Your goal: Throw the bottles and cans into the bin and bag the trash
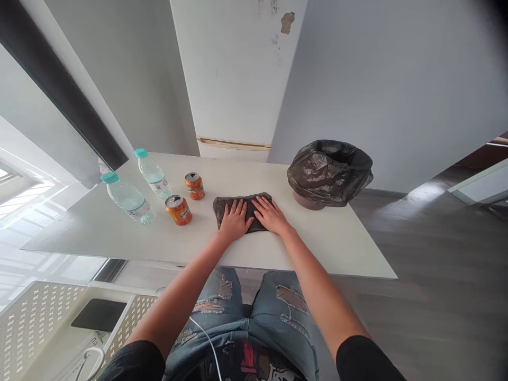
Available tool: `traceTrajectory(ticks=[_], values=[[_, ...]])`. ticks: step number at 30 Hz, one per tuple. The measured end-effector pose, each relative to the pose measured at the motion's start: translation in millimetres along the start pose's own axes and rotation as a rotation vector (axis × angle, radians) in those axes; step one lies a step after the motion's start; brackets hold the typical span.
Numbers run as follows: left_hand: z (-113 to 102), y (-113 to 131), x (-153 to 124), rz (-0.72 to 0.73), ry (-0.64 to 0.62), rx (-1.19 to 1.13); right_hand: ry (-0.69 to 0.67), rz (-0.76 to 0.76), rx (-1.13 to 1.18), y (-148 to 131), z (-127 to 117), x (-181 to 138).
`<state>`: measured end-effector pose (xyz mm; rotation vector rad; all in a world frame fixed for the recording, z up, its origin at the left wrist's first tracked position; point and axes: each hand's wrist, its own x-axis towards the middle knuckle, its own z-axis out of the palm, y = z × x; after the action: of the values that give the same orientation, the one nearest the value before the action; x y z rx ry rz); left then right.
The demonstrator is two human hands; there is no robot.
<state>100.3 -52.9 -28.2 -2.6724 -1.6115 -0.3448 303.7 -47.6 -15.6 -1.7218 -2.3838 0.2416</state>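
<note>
A folded black plastic bag lies flat on the white table, near its front edge. My left hand rests palm down on the bag's left half, fingers spread. On the right half lies my right hand, also flat with its fingers stretched out. Both palms press on the plastic and hide much of it. To the left stand two orange drink cans, the nearer one closest to my left hand. Right of my hands is a bin lined with a black bag folded over its rim.
Two clear plastic bottles with teal caps, a nearer bottle and a farther bottle, stand on the left of the white table. A white fridge is behind it. A perforated plastic basket sits at lower left.
</note>
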Motion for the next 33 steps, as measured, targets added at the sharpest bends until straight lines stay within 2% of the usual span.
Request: traceTrajectory(ticks=[8,11,13,16,18,19,21,25,28,33], values=[[0,-2,-1,0.025,-0.002,-0.006,-0.035,-0.005,0.003,1,2,1],[-8,-4,-1,0.03,0.05,-0.061,-0.01,-0.017,0.081,4,3,1],[-18,-5,-1,0.054,0.145,-0.104,0.068,-0.003,0.209,9,1,2],[-36,-1,1,0.125,0.281,-0.129,0.32,0.072,0.408,22,-3,1],[-43,6,2,0.133,0.279,-0.111,0.443,0.126,0.45,29,-6,1],[-44,11,4,0.123,0.247,-0.091,0.458,0.139,0.444,31,-6,1],[-42,24,8,0.103,0.159,-0.047,0.41,0.135,0.407,31,-7,2],[-28,43,17,0.107,0.04,-0.017,0.183,0.1,0.278,22,-3,7],[-13,44,19,0.058,-0.023,-0.03,0.057,0.103,0.158,17,0,8],[6,36,16,0.026,-0.047,-0.041,0.009,0.105,0.045,15,0,7]])
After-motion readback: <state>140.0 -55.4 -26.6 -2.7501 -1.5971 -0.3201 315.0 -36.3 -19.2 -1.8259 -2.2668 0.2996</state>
